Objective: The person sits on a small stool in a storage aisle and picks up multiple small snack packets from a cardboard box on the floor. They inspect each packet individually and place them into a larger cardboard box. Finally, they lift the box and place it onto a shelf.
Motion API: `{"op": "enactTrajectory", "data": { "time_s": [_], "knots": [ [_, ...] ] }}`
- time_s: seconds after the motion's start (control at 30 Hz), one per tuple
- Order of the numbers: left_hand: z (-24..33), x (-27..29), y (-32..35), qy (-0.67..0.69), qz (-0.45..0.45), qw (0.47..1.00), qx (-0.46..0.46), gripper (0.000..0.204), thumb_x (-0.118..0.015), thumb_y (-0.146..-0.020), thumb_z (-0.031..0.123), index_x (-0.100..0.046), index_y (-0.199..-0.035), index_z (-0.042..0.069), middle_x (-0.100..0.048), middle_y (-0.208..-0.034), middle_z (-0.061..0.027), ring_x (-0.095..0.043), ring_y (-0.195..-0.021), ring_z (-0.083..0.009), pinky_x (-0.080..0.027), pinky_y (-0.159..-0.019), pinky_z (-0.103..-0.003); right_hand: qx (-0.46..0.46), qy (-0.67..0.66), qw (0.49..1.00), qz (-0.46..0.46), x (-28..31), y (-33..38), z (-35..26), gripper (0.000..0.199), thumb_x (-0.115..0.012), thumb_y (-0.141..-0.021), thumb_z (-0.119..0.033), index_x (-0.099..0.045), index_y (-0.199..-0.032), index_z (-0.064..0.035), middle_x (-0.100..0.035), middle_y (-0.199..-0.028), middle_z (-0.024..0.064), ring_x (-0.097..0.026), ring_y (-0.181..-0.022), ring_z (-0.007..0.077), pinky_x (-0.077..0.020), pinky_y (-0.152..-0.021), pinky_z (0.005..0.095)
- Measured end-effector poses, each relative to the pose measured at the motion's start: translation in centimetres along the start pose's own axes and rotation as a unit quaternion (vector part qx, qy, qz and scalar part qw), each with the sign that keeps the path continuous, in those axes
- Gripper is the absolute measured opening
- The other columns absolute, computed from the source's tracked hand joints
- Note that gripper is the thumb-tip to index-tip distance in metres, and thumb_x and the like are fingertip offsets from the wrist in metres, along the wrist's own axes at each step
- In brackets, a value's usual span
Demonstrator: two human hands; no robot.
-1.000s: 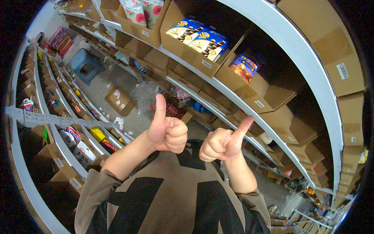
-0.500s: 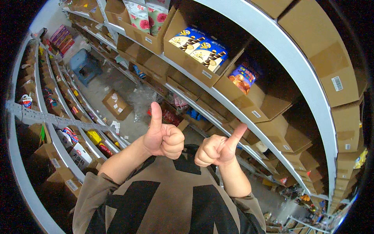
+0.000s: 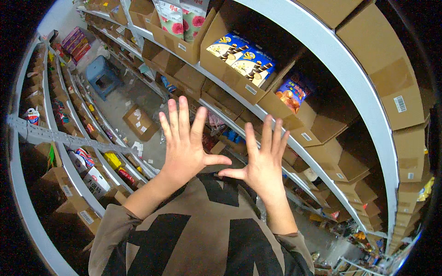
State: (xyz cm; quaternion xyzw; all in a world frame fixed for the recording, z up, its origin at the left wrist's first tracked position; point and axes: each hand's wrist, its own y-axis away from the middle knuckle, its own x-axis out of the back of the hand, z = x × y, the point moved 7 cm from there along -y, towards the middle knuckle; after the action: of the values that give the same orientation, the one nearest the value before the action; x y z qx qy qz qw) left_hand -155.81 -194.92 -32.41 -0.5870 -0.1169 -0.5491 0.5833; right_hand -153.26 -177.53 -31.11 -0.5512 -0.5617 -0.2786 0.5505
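My left hand (image 3: pixel 185 142) is held out flat in front of me, back toward the camera, fingers spread and thumb pointing right. My right hand (image 3: pixel 263 161) is beside it in the same pose, fingers apart, thumb pointing left. The two thumb tips nearly meet. Neither hand holds or touches anything. Both hover above the aisle between the two shelf runs, over my brown and black shirt (image 3: pixel 202 234).
Grey shelving on the right carries open cardboard boxes, one with blue snack boxes (image 3: pixel 241 62), one with pink-patterned bags (image 3: pixel 177 16). A shelf rack (image 3: pixel 69 138) with packaged goods runs along the left. A cardboard box (image 3: pixel 139 122) and a blue stool (image 3: pixel 102 76) stand on the littered floor.
Both hands went from closed fists with thumbs raised to flat, spread-finger hands. They also rose slightly in view.
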Motion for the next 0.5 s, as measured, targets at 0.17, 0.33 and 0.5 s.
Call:
{"op": "enactTrajectory", "data": {
  "time_s": [0.17,0.33,0.5],
  "knots": [
    [-0.7,-1.1,0.5,-0.031,-0.05,0.998,0.024,0.136,-0.067,-0.058,0.084,-0.017,-0.16,0.009,-0.008,-0.162,-0.035,-0.007,-0.149,-0.055,-0.009,-0.114,-0.072,-0.013,0.032,0.999,0.031,-1.0,0.9,0.9,0.132,-0.079,-0.049,-0.075,-0.033,-0.154,-0.0111,-0.015,-0.16,0.0328,-0.012,-0.148,0.0559,-0.012,-0.112,0.0754],
    [-0.8,-1.1,0.6,-0.043,-0.052,0.997,0.021,0.134,-0.069,-0.058,0.083,-0.021,-0.159,0.008,-0.011,-0.161,-0.0346,-0.01,-0.149,-0.0536,-0.009,-0.115,-0.072,-0.031,0.054,0.997,0.038,-0.9,0.7,1.0,0.136,-0.077,-0.05,-0.077,-0.029,-0.156,-0.0082,-0.012,-0.161,0.0336,-0.01,-0.148,0.0559,-0.0114,-0.114,0.0734],
    [-0.8,-1.2,0.4,-0.008,-0.093,0.996,0.013,0.137,-0.073,-0.056,0.079,-0.018,-0.16,0.008,-0.009,-0.163,-0.0312,-0.009,-0.151,-0.0491,-0.009,-0.117,-0.068,-0.039,0.055,0.997,0.043,-0.9,0.8,1.3,0.133,-0.08,-0.052,-0.073,-0.026,-0.158,-0.0115,-0.012,-0.163,0.0315,-0.012,-0.149,0.054,-0.0129,-0.113,0.0744]
  ]
}}
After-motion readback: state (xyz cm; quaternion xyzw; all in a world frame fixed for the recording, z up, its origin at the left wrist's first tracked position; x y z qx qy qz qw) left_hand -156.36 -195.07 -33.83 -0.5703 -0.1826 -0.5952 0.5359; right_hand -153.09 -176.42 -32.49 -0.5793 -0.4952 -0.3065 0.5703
